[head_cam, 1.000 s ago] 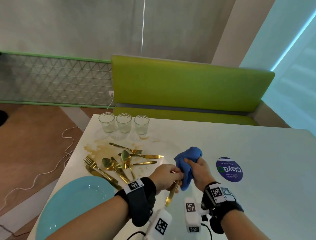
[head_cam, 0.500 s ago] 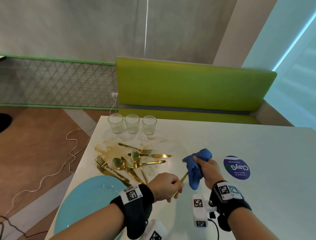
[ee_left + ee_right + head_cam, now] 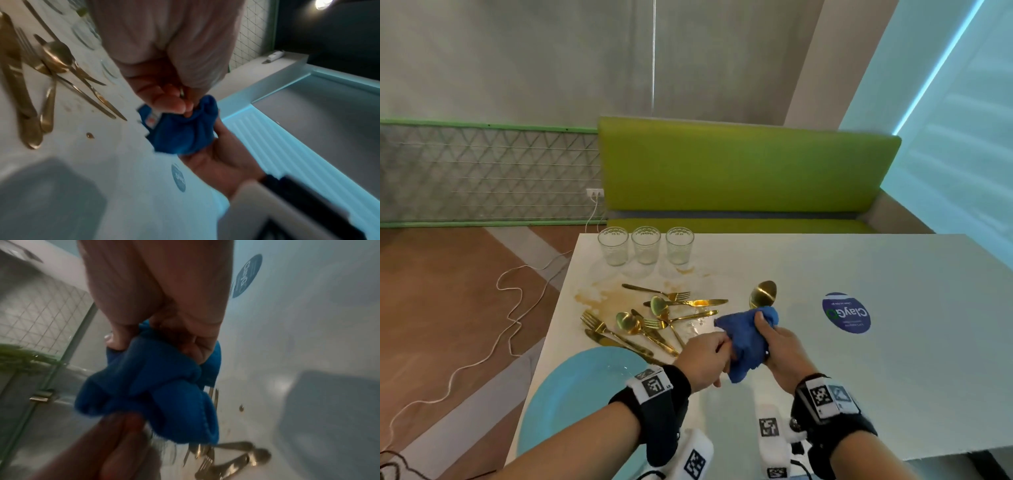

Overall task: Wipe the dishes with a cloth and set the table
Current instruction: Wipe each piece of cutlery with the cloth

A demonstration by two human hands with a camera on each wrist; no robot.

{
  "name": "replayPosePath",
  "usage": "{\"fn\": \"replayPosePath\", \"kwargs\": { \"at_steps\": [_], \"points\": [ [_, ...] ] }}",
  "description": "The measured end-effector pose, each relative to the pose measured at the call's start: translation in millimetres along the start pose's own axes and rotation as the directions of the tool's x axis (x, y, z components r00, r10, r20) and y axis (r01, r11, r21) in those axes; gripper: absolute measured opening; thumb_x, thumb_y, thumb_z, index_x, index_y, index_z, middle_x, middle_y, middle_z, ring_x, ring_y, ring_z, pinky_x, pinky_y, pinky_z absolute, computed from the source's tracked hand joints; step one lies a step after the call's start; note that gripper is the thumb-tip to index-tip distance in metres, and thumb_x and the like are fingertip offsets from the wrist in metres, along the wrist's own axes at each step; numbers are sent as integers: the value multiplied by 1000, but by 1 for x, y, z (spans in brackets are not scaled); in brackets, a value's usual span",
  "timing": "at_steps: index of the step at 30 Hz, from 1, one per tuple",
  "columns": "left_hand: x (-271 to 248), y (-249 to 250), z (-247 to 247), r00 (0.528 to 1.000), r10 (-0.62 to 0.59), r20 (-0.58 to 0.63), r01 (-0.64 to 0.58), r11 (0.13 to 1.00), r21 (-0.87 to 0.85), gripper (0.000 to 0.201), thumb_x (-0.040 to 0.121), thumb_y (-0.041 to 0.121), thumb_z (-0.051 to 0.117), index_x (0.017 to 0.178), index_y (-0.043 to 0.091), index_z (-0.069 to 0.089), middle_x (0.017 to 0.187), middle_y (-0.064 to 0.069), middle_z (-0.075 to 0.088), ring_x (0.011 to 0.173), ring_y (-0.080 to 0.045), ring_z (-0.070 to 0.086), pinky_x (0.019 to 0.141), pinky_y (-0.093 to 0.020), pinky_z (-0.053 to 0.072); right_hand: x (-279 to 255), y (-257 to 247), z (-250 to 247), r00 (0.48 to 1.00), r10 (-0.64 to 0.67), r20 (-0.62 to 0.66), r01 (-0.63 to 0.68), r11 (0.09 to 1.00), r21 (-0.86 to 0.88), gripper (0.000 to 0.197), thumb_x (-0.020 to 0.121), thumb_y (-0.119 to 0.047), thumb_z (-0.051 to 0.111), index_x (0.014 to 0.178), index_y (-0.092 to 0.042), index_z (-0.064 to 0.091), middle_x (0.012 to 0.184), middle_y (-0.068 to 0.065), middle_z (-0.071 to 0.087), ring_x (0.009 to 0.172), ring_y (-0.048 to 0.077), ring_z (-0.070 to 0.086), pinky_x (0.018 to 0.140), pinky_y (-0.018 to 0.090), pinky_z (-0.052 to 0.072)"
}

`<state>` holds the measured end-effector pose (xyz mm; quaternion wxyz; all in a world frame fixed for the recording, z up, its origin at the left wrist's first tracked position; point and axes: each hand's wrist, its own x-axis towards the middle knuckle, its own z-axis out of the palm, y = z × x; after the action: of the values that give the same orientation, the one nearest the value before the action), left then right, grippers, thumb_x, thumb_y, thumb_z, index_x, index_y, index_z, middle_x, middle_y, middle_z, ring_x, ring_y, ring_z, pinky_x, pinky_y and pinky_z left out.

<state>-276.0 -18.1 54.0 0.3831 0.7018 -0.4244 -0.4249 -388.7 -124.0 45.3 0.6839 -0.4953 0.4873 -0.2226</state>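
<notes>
My left hand (image 3: pixel 717 349) pinches the handle end of a gold spoon (image 3: pixel 763 294). A blue cloth (image 3: pixel 743 337) is bunched round the spoon's handle, and my right hand (image 3: pixel 774 339) grips it with the thumb on top. The spoon's bowl sticks out past the cloth on the far side, above the white table (image 3: pixel 893 377). In the left wrist view a bit of gold handle (image 3: pixel 182 94) shows between my fingers, right above the cloth (image 3: pixel 180 134). In the right wrist view the cloth (image 3: pixel 156 386) fills my right hand's grip and hides the spoon.
A pile of gold cutlery (image 3: pixel 654 318) lies on a brown spill (image 3: pixel 595 294) to the left. Three glasses (image 3: pixel 646 245) stand at the far edge. A light blue plate (image 3: pixel 578 394) sits near left. A round blue sticker (image 3: pixel 846 312) is to the right, a green bench (image 3: pixel 739 171) beyond.
The spoon's handle hung below my hands a second ago. The cloth now sits lower on the handle, against my left hand, and the bowl has come out beyond it.
</notes>
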Motion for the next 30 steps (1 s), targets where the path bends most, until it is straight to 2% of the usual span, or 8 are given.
{"fn": "replayPosePath", "kwargs": {
  "at_steps": [3,8,11,14,17,23,27,30],
  "points": [
    [-9,3,8,999,23,39,-21,998,-53,27,98,20,37,75,18,50,69,1,50,58,-9,48,47,-16,45,-6,-4,11,999,-12,-42,14,999,39,25,92,-25,54,97,-3,64,88,16,68,85,26,64,82,36,51],
    [-24,2,4,962,14,272,76,946,-315,8,97,20,47,94,25,53,74,4,56,69,-5,54,64,-18,52,-10,-13,10,995,-41,-87,51,991,126,17,91,-19,55,87,-4,62,84,16,65,77,26,62,70,35,50],
    [-27,-5,2,957,77,280,-2,966,-259,22,91,11,57,106,24,50,77,8,64,77,-4,61,72,-17,48,-11,-13,7,995,-38,-97,53,986,156,25,90,-22,56,97,2,61,84,18,65,77,30,60,70,38,48],
    [-24,-5,-4,982,91,163,-44,962,-269,17,87,9,60,90,24,53,78,6,60,75,-9,53,69,-19,43,-22,0,10,1000,-11,-22,14,994,109,20,91,-19,54,94,0,62,89,19,66,81,29,63,75,37,51],
    [-23,-3,-8,975,80,207,-32,973,-229,20,86,10,61,81,26,51,77,7,54,71,-6,47,65,-18,39,-30,10,15,1000,-2,-22,4,997,81,18,90,-15,56,86,1,62,84,19,66,75,27,64,68,35,54],
    [-27,-5,-9,931,71,359,7,977,-211,13,90,23,56,102,23,53,93,3,59,78,-3,48,66,-17,40,-24,7,8,997,-23,-77,29,996,86,16,90,-17,56,89,-1,62,81,17,64,72,27,61,65,34,50],
    [-27,-3,-8,928,-8,372,98,970,-224,18,92,5,44,89,18,56,82,2,65,67,-7,43,59,-17,35,-19,8,2,998,-9,-62,12,999,40,16,88,-15,58,93,0,63,78,16,65,68,26,61,63,32,50],
    [-25,-2,-2,934,-30,355,123,962,-243,22,84,0,48,76,18,57,75,-2,63,61,-9,39,60,-18,34,-22,11,6,1000,5,-10,-5,999,-32,14,87,-12,59,91,1,63,82,17,67,76,29,63,72,38,52]
  ]
}}
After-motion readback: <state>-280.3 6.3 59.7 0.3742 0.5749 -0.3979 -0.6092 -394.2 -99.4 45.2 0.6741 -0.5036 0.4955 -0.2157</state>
